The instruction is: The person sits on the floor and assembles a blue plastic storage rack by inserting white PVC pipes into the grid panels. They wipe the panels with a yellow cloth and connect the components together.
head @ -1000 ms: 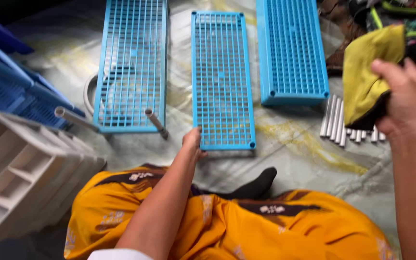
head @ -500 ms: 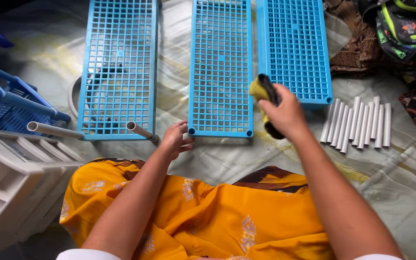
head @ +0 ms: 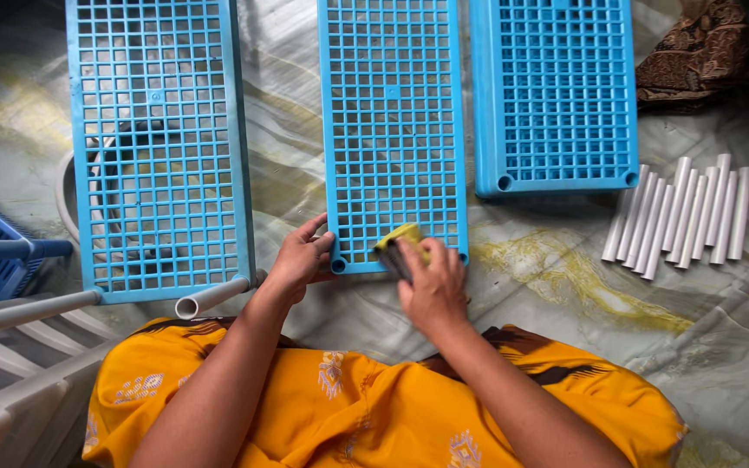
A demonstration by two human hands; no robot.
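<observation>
Middle blue grid panel [head: 390, 130]: left hand [head: 298, 260] gripping its near corner, right hand [head: 431, 286] closed on yellow cloth [head: 398, 241], wiping at near edge only; 2 flanking panels untouched.

Two more blue grid panels [head: 158, 147] [head: 556, 95], a row of white tubes [head: 682, 212], a patterned brown cloth [head: 695, 52].
</observation>
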